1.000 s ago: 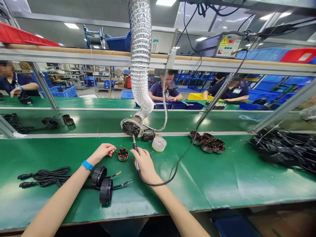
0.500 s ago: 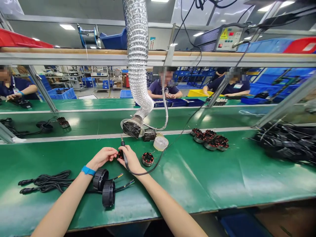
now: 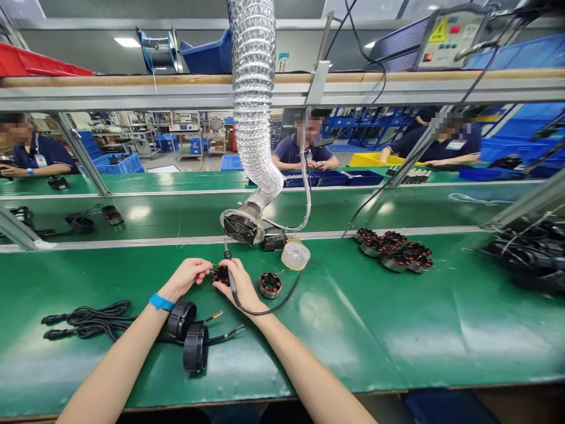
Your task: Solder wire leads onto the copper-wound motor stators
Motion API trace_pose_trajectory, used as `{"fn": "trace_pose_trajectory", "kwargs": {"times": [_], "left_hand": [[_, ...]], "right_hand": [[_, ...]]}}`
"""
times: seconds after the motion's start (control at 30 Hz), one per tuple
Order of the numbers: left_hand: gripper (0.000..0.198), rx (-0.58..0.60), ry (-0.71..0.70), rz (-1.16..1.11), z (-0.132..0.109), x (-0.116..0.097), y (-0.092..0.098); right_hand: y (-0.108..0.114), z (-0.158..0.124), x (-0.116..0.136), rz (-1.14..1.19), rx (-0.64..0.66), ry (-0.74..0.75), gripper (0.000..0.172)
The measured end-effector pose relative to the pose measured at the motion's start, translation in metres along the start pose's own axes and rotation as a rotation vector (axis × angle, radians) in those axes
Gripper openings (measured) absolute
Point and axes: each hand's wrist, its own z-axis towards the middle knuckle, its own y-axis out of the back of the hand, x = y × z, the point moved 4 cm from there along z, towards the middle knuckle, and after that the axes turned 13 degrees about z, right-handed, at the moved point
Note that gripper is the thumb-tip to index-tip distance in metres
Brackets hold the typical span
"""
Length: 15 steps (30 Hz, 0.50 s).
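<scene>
Your right hand (image 3: pixel 242 287) holds the soldering iron (image 3: pixel 232 278); your left hand (image 3: pixel 188 277) pinches, contents unclear. Wound ring (image 3: pixel 219 275) between: likely stiff, fragile inside; grip outside.

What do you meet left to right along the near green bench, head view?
Coiled black cables, black caps, handheld soldering iron, lone copper-wound ring, translucent tub, ring cluster, dark heap.

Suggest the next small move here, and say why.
Perhaps the left grip should pull gently outward from the partly hidden coil ring: it is pinched closed beside that ring, while the right grip holds the soldering iron, tip pointing away.
</scene>
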Motion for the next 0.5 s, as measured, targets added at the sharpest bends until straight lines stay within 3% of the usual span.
{"fn": "trace_pose_trajectory", "kwargs": {"times": [0.27,0.43,0.5], "left_hand": [[0.043,0.043,0.05,0.097,-0.003,-0.003,-0.006],[0.048,-0.214,-0.017,0.179,-0.004,-0.007,0.005],[0.047,-0.212,-0.031,0.222,-0.003,-0.006,0.004]], "right_hand": [[0.003,0.002,0.002,0.056,0.066,0.018,0.045],[0.003,0.001,0.002,0.11,0.055,0.035,0.045],[0.002,0.001,0.001,0.124,0.059,0.039,0.045]]}}
